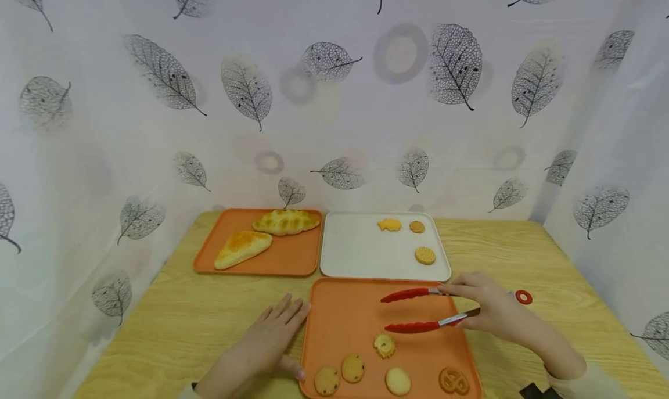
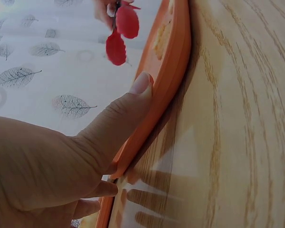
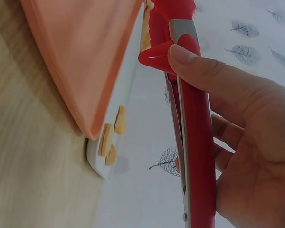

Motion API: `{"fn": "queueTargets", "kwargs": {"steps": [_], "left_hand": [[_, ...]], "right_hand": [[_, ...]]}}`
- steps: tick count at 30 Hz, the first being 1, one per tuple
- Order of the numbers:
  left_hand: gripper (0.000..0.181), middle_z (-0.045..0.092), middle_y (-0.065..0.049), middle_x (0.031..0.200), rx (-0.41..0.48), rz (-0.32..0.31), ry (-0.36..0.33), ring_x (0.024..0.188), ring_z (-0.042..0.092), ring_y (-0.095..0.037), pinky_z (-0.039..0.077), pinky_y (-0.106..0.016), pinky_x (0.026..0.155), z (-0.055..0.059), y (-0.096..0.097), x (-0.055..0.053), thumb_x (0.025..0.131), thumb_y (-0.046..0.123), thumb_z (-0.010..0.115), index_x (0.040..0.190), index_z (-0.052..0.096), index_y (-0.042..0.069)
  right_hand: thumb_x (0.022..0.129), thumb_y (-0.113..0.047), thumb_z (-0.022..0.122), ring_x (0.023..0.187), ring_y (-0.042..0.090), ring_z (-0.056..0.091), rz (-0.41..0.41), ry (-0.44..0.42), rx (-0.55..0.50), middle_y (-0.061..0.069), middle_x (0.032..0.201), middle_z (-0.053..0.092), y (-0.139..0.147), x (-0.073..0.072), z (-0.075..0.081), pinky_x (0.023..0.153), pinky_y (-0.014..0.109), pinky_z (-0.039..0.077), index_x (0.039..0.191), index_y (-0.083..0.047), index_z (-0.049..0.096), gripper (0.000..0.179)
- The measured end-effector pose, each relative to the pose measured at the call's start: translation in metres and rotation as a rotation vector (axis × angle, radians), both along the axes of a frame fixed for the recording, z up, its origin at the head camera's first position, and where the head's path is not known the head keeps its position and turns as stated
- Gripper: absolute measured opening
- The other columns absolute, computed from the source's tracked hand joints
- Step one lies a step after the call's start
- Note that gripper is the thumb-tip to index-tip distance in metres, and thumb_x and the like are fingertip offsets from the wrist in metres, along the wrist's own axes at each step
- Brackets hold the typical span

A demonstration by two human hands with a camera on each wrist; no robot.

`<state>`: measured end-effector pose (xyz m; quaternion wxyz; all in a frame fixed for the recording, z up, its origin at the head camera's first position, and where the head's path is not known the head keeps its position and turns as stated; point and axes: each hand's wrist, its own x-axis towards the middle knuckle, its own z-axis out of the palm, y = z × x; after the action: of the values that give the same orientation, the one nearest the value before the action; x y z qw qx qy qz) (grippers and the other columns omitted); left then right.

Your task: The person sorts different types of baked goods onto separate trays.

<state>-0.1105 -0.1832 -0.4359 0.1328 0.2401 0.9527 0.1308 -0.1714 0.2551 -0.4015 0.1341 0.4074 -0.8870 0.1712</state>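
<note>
My right hand grips a pair of red-tipped tongs over the right side of the near orange tray. The tongs' two tips stand apart with nothing between them; in the right wrist view my thumb presses on the red handle. My left hand rests at the near tray's left edge, fingers straight, the thumb touching the rim in the left wrist view. On that tray lie a ring-like cookie, two spotted cookies, a plain oval one and a pretzel.
A white tray behind holds a fish-shaped cracker, a small round cookie and a round biscuit. Left of it, another orange tray bears a triangular pastry and a long bread. A leaf-printed curtain hangs behind the wooden table.
</note>
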Motion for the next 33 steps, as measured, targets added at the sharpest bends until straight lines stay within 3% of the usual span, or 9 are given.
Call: {"fn": "queueTargets", "kwargs": {"steps": [6, 17, 33], "left_hand": [[0.122, 0.025, -0.019, 0.16, 0.002, 0.003, -0.019, 0.149, 0.015, -0.042, 0.026, -0.066, 0.112, 0.003, 0.001, -0.001, 0.061, 0.075, 0.066, 0.154, 0.025, 0.007], [0.122, 0.026, -0.02, 0.159, 0.009, -0.002, -0.01, 0.149, 0.016, -0.043, 0.027, -0.066, 0.111, 0.002, 0.001, -0.001, 0.062, 0.076, 0.065, 0.154, 0.025, 0.006], [0.123, 0.028, -0.021, 0.159, 0.001, -0.001, 0.003, 0.149, 0.017, -0.043, 0.028, -0.067, 0.111, 0.001, 0.0, -0.001, 0.061, 0.075, 0.066, 0.154, 0.027, 0.006]], "right_hand": [[0.054, -0.014, 0.092, 0.089, 0.004, 0.047, 0.048, -0.041, 0.007, -0.01, 0.099, 0.062, -0.004, 0.013, -0.009, 0.069, 0.025, 0.043, 0.116, -0.021, 0.07, 0.066], [0.053, -0.014, 0.091, 0.087, 0.005, 0.049, 0.066, -0.026, 0.038, -0.012, 0.098, 0.063, -0.009, 0.021, -0.016, 0.067, 0.026, 0.04, 0.111, -0.02, 0.072, 0.061], [0.048, -0.013, 0.09, 0.086, 0.005, 0.05, 0.092, 0.088, 0.02, -0.014, 0.095, 0.062, -0.013, 0.02, -0.02, 0.068, 0.029, 0.042, 0.105, -0.019, 0.074, 0.06]]}}
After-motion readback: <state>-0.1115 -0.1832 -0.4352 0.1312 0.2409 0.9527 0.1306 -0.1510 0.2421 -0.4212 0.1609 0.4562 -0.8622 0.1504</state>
